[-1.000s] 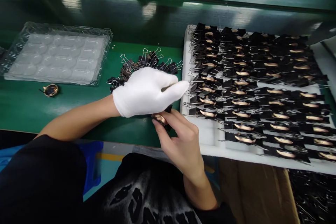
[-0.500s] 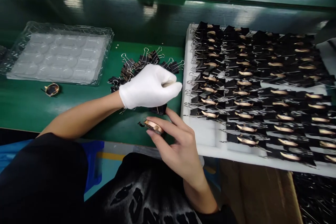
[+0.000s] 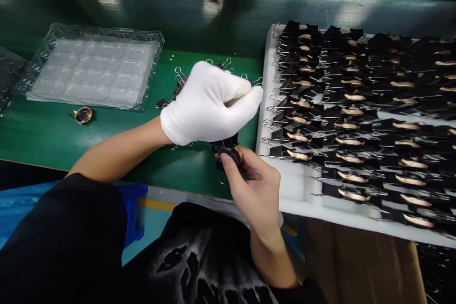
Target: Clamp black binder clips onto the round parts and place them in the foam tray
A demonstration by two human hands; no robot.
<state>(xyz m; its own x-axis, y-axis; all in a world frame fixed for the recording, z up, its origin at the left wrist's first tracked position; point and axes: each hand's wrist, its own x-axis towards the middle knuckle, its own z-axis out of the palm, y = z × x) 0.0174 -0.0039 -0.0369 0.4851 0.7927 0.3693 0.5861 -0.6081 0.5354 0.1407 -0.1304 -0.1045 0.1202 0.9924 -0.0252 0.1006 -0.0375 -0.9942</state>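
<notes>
My left hand, in a white glove, is closed over a black binder clip; most of the clip is hidden beneath the glove. Just below it, my bare right hand pinches a small round part with a dark face and copper-coloured rim. The clip meets the part's upper edge; whether its jaws are around it I cannot tell. Behind the glove lies a pile of binder clips, partly covered. Another round part with a gold rim rests on the green table to the left.
A white foam tray at the right holds rows of copper-edged parts with black binder clips on them. At the left lies a clear plastic blister tray with round pockets. A cardboard box stands below the foam tray.
My right hand has moved slightly right and up and turned the round part, bringing it against the binder clip. My left hand stays closed above. The whole view has shifted a little.
</notes>
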